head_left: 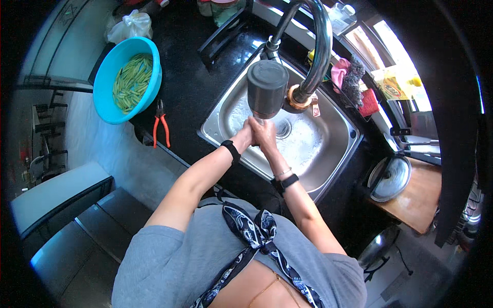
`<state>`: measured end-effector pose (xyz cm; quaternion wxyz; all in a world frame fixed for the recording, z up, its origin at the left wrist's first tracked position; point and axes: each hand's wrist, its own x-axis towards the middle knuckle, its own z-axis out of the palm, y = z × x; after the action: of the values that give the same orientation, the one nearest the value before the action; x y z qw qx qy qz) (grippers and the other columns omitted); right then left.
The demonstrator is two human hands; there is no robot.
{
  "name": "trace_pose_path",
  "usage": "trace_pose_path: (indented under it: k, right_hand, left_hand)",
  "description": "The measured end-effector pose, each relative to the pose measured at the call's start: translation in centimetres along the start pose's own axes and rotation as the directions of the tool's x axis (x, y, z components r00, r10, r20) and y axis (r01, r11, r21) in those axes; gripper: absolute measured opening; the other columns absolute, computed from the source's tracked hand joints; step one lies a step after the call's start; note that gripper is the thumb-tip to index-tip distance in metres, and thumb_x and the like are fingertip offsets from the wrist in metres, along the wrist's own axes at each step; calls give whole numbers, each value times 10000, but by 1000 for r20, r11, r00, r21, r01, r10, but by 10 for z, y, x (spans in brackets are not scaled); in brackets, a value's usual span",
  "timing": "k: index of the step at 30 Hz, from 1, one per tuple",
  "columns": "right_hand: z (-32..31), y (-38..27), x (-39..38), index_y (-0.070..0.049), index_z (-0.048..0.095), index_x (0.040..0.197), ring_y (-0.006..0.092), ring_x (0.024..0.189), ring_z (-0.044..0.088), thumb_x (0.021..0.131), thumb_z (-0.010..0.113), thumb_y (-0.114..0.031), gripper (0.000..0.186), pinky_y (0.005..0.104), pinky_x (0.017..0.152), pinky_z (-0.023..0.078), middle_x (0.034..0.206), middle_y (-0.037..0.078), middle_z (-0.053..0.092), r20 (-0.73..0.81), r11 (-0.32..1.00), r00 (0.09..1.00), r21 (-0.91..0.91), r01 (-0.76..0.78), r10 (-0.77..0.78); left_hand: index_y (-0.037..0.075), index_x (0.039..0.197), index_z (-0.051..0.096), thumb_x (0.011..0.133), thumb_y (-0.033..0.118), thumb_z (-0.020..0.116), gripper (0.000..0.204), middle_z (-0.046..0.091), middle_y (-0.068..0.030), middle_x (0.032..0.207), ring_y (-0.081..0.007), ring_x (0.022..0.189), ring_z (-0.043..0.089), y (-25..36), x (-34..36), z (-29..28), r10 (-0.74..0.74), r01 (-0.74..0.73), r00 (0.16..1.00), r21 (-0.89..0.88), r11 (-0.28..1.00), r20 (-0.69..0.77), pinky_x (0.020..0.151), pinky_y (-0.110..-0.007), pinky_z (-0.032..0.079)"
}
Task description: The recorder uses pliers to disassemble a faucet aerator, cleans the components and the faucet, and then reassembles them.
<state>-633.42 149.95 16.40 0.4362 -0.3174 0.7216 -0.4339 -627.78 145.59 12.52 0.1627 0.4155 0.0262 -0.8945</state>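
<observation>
Over the stainless steel sink [311, 163], my left hand [246, 134] and my right hand [265, 135] are pressed together. Their fingers are closed against each other, and the fingertips are partly hidden. Just above them is a dark grey cylinder [267, 88], which covers part of the view beneath it. The curved metal faucet [322, 49] arches over the basin, with a copper-coloured ring [299, 96] near its end. Wet, foamy patches mark the basin floor around the drain [282, 129]. Whether anything lies between my palms is hidden.
A blue basin [100, 95] of green pods [133, 82] stands left on the black counter [179, 77], beside red-handled pliers [160, 126]. Behind the sink are a pink cloth [339, 72] and scrubbers [353, 77]. A metal lid [393, 177] rests on a wooden board [417, 197] at right.
</observation>
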Motion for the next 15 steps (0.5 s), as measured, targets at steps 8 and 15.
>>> trace_pose_path:
  k: [8,15]
  right_hand:
    - [-46,72,61,4,603,823,401,761,564,795,471,-424,449,462,651,425,823,234,596,-146,753,989,-653,-75,-29]
    - [-56,66,55,5,553,879,225,715,566,776,358,-110,249,437,647,480,825,117,565,43,654,881,653,-382,472]
  left_hand:
    - [43,779,590,814,157,525,135,554,10,705,-102,608,502,-6,7,-20,357,-359,927,551,754,116,549,-278,405]
    - [18,1146,437,813,176,519,377,504,-90,1053,-155,906,489,-7,-3,-43,341,-277,939,682,677,44,760,-293,411]
